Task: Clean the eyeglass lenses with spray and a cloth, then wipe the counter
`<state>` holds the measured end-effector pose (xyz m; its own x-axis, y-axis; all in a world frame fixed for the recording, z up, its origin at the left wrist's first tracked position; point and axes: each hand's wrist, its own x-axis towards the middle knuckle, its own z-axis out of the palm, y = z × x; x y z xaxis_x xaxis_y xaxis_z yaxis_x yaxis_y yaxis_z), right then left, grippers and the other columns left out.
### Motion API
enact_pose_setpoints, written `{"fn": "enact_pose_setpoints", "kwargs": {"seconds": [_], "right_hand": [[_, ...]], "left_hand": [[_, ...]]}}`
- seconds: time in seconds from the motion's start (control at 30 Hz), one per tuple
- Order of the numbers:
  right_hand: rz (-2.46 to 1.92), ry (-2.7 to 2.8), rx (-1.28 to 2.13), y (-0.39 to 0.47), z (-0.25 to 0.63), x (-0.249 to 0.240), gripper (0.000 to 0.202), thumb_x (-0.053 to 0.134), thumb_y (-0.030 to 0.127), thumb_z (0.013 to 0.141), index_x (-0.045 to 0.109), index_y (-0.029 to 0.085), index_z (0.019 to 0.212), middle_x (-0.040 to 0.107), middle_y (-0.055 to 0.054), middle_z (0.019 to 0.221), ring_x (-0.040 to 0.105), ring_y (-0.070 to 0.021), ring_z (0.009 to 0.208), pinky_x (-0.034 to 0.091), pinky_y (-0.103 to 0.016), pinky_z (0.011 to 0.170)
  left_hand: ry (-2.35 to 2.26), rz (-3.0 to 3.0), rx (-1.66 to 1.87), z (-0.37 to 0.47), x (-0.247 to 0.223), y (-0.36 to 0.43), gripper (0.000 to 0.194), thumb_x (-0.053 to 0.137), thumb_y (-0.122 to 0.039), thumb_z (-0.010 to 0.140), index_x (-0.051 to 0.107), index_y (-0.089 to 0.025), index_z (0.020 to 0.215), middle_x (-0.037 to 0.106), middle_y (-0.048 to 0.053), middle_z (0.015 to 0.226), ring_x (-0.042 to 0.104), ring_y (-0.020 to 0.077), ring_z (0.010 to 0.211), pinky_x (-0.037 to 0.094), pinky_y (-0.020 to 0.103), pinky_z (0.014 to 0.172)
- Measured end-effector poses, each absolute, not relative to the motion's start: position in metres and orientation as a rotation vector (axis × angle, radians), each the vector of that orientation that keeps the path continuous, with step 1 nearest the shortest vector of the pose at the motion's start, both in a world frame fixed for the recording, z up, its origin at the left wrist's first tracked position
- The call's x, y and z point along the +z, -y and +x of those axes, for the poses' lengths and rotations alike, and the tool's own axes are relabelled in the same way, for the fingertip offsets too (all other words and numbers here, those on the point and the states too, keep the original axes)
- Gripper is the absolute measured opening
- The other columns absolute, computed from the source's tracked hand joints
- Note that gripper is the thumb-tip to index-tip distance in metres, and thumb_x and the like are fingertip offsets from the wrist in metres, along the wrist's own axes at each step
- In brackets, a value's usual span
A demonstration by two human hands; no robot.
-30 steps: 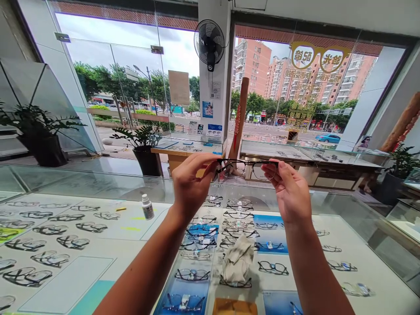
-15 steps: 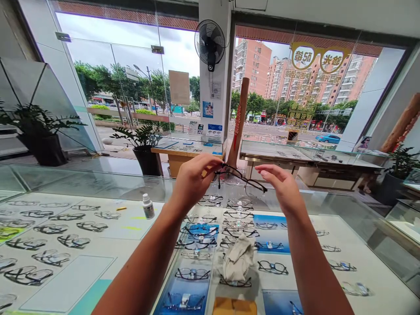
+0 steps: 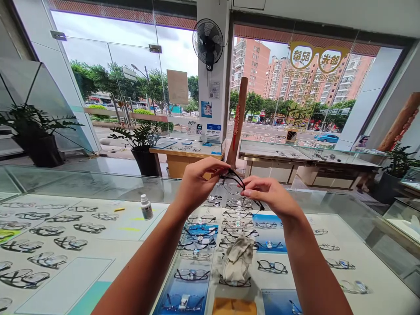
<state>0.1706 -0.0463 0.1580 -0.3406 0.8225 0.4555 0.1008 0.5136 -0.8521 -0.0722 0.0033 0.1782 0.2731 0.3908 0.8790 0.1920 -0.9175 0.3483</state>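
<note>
A pair of dark-framed eyeglasses (image 3: 239,179) is held up over the glass counter, between my two hands. My left hand (image 3: 204,178) pinches one end of the frame with thumb and fingertips. At the middle of the glasses, the thumb and fingers of my right hand (image 3: 269,193) close on the frame, hiding part of it. Below the hands, a crumpled grey-beige cloth (image 3: 239,259) lies on the counter. Nearer to me is an orange-brown item, perhaps a case (image 3: 234,307), cut off by the picture's lower edge.
Rows of eyeglasses (image 3: 47,259) fill the display counter on both sides. A small white-capped bottle (image 3: 146,207) stands left of my left forearm, near a short yellow stick (image 3: 119,210). Beyond are a potted plant (image 3: 146,159), a wooden post (image 3: 238,118) and a wall fan (image 3: 208,43).
My right hand has moved left and taken hold of the glasses, from which it was apart before. The glasses have turned in my left hand's grip.
</note>
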Motion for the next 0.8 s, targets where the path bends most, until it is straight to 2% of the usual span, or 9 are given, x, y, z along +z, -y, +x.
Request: {"fn": "enact_pose_setpoints", "kwargs": {"seconds": [0.2, 0.3, 0.43, 0.53, 0.63, 0.7, 0.8], "right_hand": [[-0.769, 1.687, 0.978, 0.045, 0.168, 0.157, 0.026, 0.088, 0.049, 0.084, 0.084, 0.024, 0.085, 0.070, -0.009, 0.131, 0.068, -0.0246, 0.109, 0.054, -0.040, 0.095], [-0.753, 1.671, 1.059, 0.044, 0.166, 0.157, 0.024, 0.089, 0.046, 0.083, 0.085, 0.024, 0.089, 0.076, -0.008, 0.118, 0.068, -0.0244, 0.107, 0.051, -0.040, 0.099], [-0.750, 1.557, 0.996, 0.038, 0.166, 0.153, 0.022, 0.090, 0.044, 0.081, 0.084, 0.023, 0.087, 0.078, -0.006, 0.101, 0.067, -0.0222, 0.095, 0.050, -0.037, 0.091], [-0.799, 1.431, 0.756, 0.034, 0.165, 0.150, 0.022, 0.088, 0.044, 0.080, 0.083, 0.023, 0.086, 0.077, -0.006, 0.102, 0.068, -0.0235, 0.094, 0.051, -0.038, 0.088], [-0.874, 1.405, 0.397, 0.036, 0.159, 0.148, 0.019, 0.081, 0.041, 0.087, 0.082, 0.022, 0.086, 0.076, -0.008, 0.107, 0.069, -0.0265, 0.102, 0.051, -0.041, 0.094], [-0.924, 1.432, 0.157, 0.040, 0.151, 0.147, 0.016, 0.075, 0.037, 0.092, 0.081, 0.022, 0.087, 0.076, -0.008, 0.109, 0.069, -0.0274, 0.105, 0.051, -0.042, 0.096], [-0.980, 1.481, -0.155, 0.046, 0.138, 0.144, 0.014, 0.068, 0.029, 0.097, 0.079, 0.021, 0.093, 0.076, -0.010, 0.111, 0.069, -0.0286, 0.107, 0.051, -0.044, 0.097]], "left_hand": [[-0.427, 1.913, 1.519, -0.060, 0.174, -0.003, 0.021, 0.082, -0.026, 0.084, 0.078, -0.019, 0.103, 0.082, 0.008, 0.097, 0.079, 0.0193, 0.089, 0.067, 0.032, 0.085], [-0.398, 1.703, 1.442, -0.055, 0.172, -0.005, 0.028, 0.091, -0.029, 0.075, 0.078, -0.018, 0.098, 0.080, 0.008, 0.098, 0.078, 0.0192, 0.090, 0.065, 0.029, 0.083], [-0.512, 1.522, 1.423, -0.050, 0.169, -0.010, 0.033, 0.092, -0.034, 0.071, 0.075, -0.018, 0.094, 0.077, 0.005, 0.092, 0.074, 0.0170, 0.081, 0.059, 0.025, 0.069], [-0.666, 1.601, 1.356, -0.044, 0.165, -0.005, 0.028, 0.088, -0.040, 0.076, 0.075, -0.017, 0.085, 0.068, 0.001, 0.073, 0.059, 0.0099, 0.060, 0.043, 0.020, 0.053], [-0.708, 1.692, 1.273, -0.033, 0.160, 0.006, 0.033, 0.083, -0.048, 0.081, 0.080, -0.015, 0.084, 0.062, -0.001, 0.064, 0.042, 0.0073, 0.053, 0.029, 0.022, 0.050], [-0.712, 1.683, 1.251, -0.025, 0.155, 0.013, 0.037, 0.082, -0.051, 0.082, 0.083, -0.015, 0.090, 0.063, 0.000, 0.064, 0.039, 0.0076, 0.054, 0.027, 0.023, 0.051], [-0.713, 1.617, 1.273, -0.017, 0.150, 0.015, 0.042, 0.083, -0.054, 0.080, 0.085, -0.015, 0.096, 0.069, 0.002, 0.071, 0.041, 0.0084, 0.056, 0.029, 0.023, 0.053]]}}
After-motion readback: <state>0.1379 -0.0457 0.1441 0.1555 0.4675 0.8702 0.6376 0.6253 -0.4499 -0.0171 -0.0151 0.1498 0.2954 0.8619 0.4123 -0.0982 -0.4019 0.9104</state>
